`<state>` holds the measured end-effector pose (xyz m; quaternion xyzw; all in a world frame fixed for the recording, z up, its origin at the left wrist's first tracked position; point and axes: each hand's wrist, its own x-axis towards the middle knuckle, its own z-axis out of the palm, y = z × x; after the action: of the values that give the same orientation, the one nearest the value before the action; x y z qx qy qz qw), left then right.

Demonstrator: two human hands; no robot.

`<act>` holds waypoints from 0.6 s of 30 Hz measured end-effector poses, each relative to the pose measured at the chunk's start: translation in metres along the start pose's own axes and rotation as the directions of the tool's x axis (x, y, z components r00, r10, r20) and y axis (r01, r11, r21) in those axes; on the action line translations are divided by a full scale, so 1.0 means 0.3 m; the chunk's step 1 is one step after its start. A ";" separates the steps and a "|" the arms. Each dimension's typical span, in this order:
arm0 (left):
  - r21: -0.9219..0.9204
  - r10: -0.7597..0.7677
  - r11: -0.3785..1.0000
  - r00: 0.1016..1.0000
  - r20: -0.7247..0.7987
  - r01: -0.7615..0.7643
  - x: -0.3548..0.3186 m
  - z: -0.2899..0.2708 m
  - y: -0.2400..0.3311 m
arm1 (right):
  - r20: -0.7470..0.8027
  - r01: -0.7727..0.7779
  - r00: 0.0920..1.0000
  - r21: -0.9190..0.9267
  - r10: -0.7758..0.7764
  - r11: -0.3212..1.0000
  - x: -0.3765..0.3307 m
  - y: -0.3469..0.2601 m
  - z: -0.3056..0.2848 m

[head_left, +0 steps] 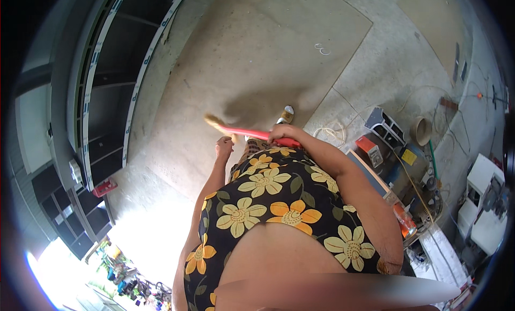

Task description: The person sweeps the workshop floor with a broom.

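Note:
A broom with a red handle (249, 132) lies slantwise across the front of my body. Its tan bristle end (213, 120) points to the far left, over the floor. My right hand (283, 133) is wrapped round the handle near its right end, close to my waist. Lower and to the left, my left hand (224, 147) hangs beside the handle, apart from it, fingers curled in with nothing visible in them. Beyond the broom, one of my shoes (287, 115) shows on the floor.
A large brown sheet (257, 37) covers the floor, with thin white rings (322, 49) on it. Tall dark shelving (115, 86) stands left. At right are coiled cord (335, 133), a red box (369, 149), a bucket (420, 131) and a cluttered wooden-edged bench (370, 174).

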<state>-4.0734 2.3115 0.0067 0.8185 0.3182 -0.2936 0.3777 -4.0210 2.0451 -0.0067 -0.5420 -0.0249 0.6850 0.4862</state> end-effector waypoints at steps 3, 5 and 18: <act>-0.034 -0.065 0.997 0.997 -0.048 0.064 -0.011 -0.022 -0.103 | -0.152 0.115 0.984 0.169 -0.090 0.979 -0.105 0.073 -0.111; -0.041 -0.102 0.994 0.993 -0.061 0.100 -0.021 -0.029 -0.138 | -0.311 -0.065 0.950 -0.063 0.042 0.996 -0.197 0.120 -0.281; -0.131 -0.131 0.984 0.989 -0.070 0.121 -0.030 -0.038 -0.206 | -0.887 0.311 0.458 0.100 -0.057 0.945 -0.324 -0.098 -0.380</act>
<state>-4.1221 2.3498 -0.0073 0.7820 0.4018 -0.2640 0.3966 -3.9206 1.9372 0.0327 -0.7431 0.2529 0.2526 0.5657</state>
